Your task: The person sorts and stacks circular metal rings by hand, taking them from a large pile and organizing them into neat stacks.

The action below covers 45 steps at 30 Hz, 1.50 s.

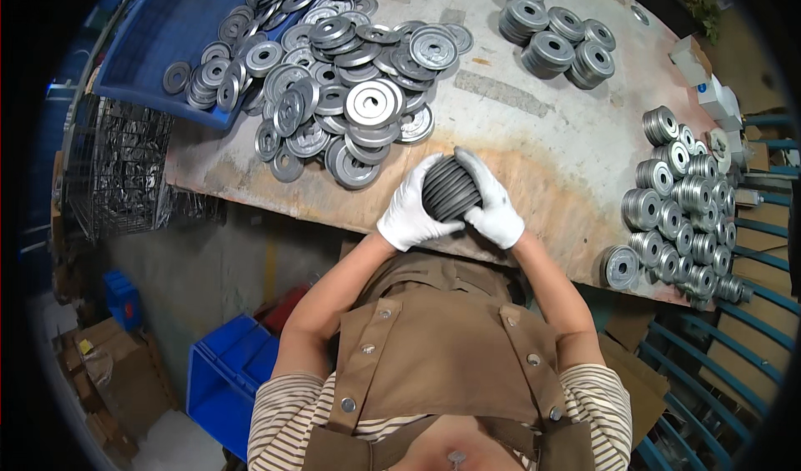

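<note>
Between my two white-gloved hands is a stack of grey metal discs [451, 189], pressed together at the table's near edge. My left hand [412, 206] wraps its left side, and my right hand [494, 202] closes round its right side with the fingers over the far end. Ahead and to the left lies a loose heap of flat metal discs [372, 104] with centre holes, several overlapping at odd angles. The undersides of the held discs are hidden by my gloves.
A blue bin [158, 45] with more discs tips toward the heap at far left. Short disc stacks [548, 54] stand at the back right. Rows of bundled discs [667, 212] line the right edge of the worktable [534, 150]. A blue crate [225, 371] sits below left.
</note>
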Available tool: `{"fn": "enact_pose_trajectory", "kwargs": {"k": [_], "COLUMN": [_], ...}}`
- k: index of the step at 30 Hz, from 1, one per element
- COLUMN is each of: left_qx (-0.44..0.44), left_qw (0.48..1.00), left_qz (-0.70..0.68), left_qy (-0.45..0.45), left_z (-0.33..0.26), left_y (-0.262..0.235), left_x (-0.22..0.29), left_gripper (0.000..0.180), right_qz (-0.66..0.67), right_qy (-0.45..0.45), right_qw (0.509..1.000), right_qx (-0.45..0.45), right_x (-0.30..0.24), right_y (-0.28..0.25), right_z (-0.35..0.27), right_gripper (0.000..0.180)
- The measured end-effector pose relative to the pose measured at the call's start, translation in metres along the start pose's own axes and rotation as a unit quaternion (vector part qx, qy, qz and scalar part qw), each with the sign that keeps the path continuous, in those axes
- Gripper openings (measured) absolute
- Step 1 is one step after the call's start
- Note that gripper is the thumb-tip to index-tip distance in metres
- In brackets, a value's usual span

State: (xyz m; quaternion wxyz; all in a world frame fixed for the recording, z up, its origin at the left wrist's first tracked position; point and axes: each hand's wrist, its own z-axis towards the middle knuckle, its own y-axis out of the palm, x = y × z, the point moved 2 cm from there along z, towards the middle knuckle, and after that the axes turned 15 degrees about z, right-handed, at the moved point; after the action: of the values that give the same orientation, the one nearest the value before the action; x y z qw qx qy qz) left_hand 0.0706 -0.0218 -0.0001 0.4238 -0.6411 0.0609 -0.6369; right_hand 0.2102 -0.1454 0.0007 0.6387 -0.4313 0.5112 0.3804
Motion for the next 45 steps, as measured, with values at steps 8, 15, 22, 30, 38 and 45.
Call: {"fn": "enact_pose_trajectory", "kwargs": {"k": [8,15,22,30,38,45], "left_qx": [0.028,-0.006,-0.013,0.089,-0.061,-0.048], "left_qw": [0.997,0.896,0.844,0.901,0.962,0.98], "left_qz": [0.064,0.198,0.22,0.317,0.235,0.192], "left_qy": [0.021,0.398,0.488,0.282,0.121,0.033], "left_z": [0.011,0.035,0.057,0.116,0.16,0.203], "left_y": [0.001,-0.015,0.008,0.03,0.086,0.114], "left_x": [0.013,0.065,0.077,0.07,0.075,0.058], "left_gripper": [0.096,0.058,0.041,0.084,0.101,0.12], "right_qz": [0.253,0.341,0.524,0.571,0.271,-0.207], "right_qy": [0.081,0.402,0.298,0.193,0.09,0.21], "right_qw": [0.96,0.84,0.788,0.705,0.816,0.851], "right_qx": [0.092,0.128,0.124,0.373,0.502,0.435], "right_x": [-0.018,-0.026,-0.027,-0.001,0.068,0.028], "right_y": [-0.013,-0.037,-0.048,-0.122,-0.263,-0.242], "right_z": [-0.014,-0.045,-0.038,0.0,0.049,0.076], "right_gripper": [0.072,0.068,0.057,0.055,0.058,0.075]}}
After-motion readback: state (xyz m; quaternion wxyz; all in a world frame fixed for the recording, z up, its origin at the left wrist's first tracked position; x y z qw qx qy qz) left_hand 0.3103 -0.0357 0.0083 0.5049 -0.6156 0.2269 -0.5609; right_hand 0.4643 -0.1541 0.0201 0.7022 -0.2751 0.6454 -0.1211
